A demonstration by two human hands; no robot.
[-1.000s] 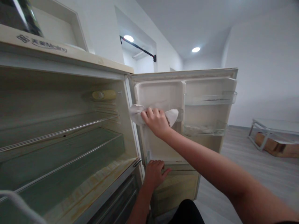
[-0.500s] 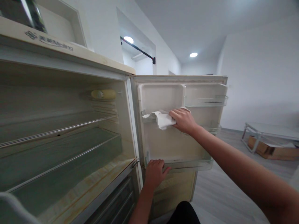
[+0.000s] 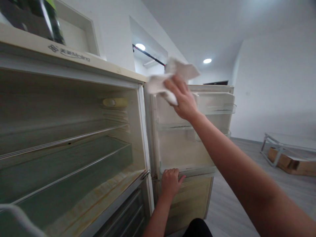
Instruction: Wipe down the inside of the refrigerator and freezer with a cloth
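Observation:
A white cloth (image 3: pixel 158 83), blurred by motion, is held in my right hand (image 3: pixel 183 98) in front of the top edge of the open fridge door (image 3: pixel 177 144). Parts of the cloth stick out on both sides of the fingers. My left hand (image 3: pixel 171 181) rests on the lower door shelf (image 3: pixel 197 171), its fingers hooked over the rim and the thumb apart. Clear racks line the inside of the door. To the left is the open fridge compartment, with glass shelves (image 3: pixel 74 137) and yellow-brown stains along its bottom edge.
A dark bottle-like object (image 3: pixel 37 23) stands on the fridge top (image 3: pixel 111 69). At the right, a low white-framed table (image 3: pixel 291 140) has a cardboard box (image 3: pixel 293 163) beneath it. A white curved thing (image 3: pixel 19 215) shows at the lower left.
My right hand has lifted the cloth from the middle door rack to the door's top edge. My left hand stays on the lower rack. The view has shifted slightly.

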